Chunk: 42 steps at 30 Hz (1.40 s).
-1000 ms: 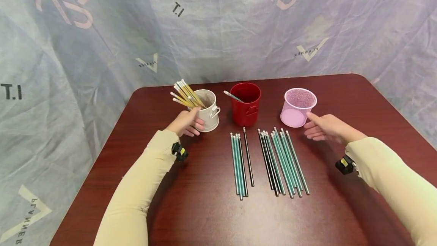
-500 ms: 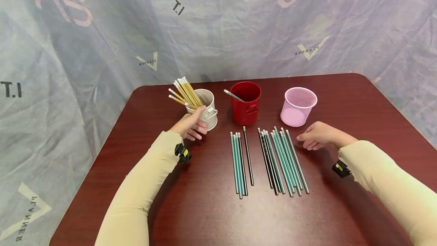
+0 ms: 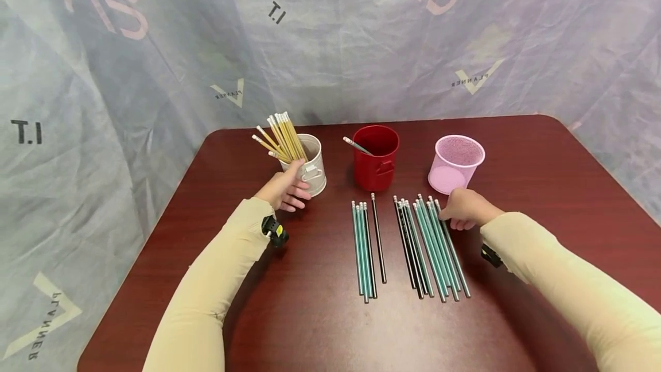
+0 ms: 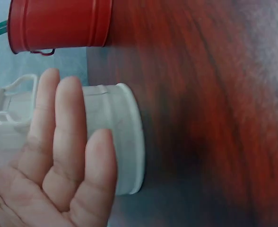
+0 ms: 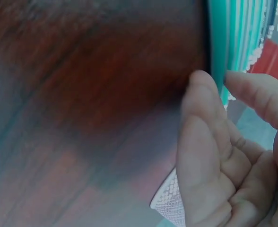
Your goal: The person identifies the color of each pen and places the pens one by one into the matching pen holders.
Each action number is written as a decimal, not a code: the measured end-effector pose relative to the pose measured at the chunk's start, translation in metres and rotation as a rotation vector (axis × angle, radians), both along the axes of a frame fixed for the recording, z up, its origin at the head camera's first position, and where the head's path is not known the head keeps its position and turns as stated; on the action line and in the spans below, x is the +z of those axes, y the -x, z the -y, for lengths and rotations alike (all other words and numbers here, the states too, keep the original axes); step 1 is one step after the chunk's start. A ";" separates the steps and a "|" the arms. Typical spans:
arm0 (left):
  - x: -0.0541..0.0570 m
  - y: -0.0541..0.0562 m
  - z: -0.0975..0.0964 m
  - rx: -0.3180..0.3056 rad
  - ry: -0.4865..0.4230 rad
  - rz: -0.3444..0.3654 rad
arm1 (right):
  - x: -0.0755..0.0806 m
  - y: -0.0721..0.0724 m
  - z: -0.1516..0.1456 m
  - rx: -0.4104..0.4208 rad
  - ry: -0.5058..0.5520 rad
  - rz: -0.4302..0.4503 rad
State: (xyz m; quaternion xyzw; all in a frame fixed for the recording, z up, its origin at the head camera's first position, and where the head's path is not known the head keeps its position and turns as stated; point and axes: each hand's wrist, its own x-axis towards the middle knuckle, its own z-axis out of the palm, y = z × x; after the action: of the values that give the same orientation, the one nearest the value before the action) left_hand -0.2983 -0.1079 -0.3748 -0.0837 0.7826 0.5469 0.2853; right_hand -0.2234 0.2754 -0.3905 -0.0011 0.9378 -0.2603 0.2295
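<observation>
My left hand [image 3: 289,188] is against the front of the white metal bucket [image 3: 317,183], its thumb near the rim and several fingers straight in the left wrist view. Yellow pencils [image 3: 285,138] with white erasers lean out of that bucket to the left. My right hand [image 3: 467,206] reaches down to the upper end of the rightmost teal pencil [image 3: 455,257]. In the right wrist view its thumb and index fingertip pinch the teal pencil [image 5: 218,45] from both sides. More teal pencils [image 3: 432,245] lie close beside it on the table.
A red bucket [image 3: 373,172] holds one teal pencil [image 3: 356,145]. Right of it stands a pink mesh cup [image 3: 448,177], just behind my right hand. Black pencils [image 3: 408,245] and a smaller teal group [image 3: 360,251] lie on the dark red table [image 3: 310,314]. A printed cloth [image 3: 335,62] hangs behind.
My right hand has left the pink mesh cup, moving left and closer to me to the rightmost teal pencil. The white bucket has shifted slightly left and its yellow pencils stand more upright.
</observation>
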 end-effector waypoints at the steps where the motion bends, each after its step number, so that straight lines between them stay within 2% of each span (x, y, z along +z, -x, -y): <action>1: -0.001 0.000 -0.001 -0.001 -0.006 0.007 | -0.001 0.000 0.000 -0.005 -0.010 -0.002; 4: -0.006 0.000 -0.003 0.007 -0.030 0.032 | -0.003 -0.001 0.002 -0.011 -0.022 -0.013; 10: -0.012 0.002 -0.002 0.033 -0.092 0.031 | -0.004 -0.001 0.002 -0.027 0.010 -0.014; 13: -0.010 0.004 0.000 0.046 -0.092 0.020 | -0.001 0.000 0.002 -0.048 0.059 -0.013; 19: -0.009 0.009 0.006 0.048 -0.115 0.030 | 0.015 0.001 -0.004 -0.075 0.239 -0.047; 23: -0.013 0.009 0.006 0.071 -0.151 0.030 | 0.034 0.002 -0.012 -0.067 0.344 -0.070; 29: -0.017 0.006 0.006 0.102 -0.149 0.007 | 0.078 0.005 -0.015 -0.108 0.536 -0.144; 32: -0.017 0.004 0.005 0.113 -0.153 0.002 | 0.105 0.007 -0.013 -0.125 0.591 -0.248; 35: -0.017 0.003 0.005 0.114 -0.154 -0.018 | 0.131 0.009 -0.007 -0.150 0.658 -0.393; 38: -0.017 0.003 0.005 0.120 -0.157 -0.036 | 0.150 0.013 0.002 -0.185 0.897 -0.517; 41: -0.017 0.003 0.006 0.135 -0.162 -0.045 | 0.161 0.018 0.015 -0.215 1.153 -0.626; 42: -0.017 0.003 0.006 0.140 -0.163 -0.047 | 0.163 0.021 0.019 -0.229 1.210 -0.666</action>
State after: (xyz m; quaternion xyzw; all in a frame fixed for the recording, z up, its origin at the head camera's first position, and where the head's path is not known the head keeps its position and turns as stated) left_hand -0.3016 -0.1139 -0.3921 -0.1020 0.7341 0.6292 0.2340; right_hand -0.2443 0.2565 -0.2274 -0.1095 0.6429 -0.7451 -0.1400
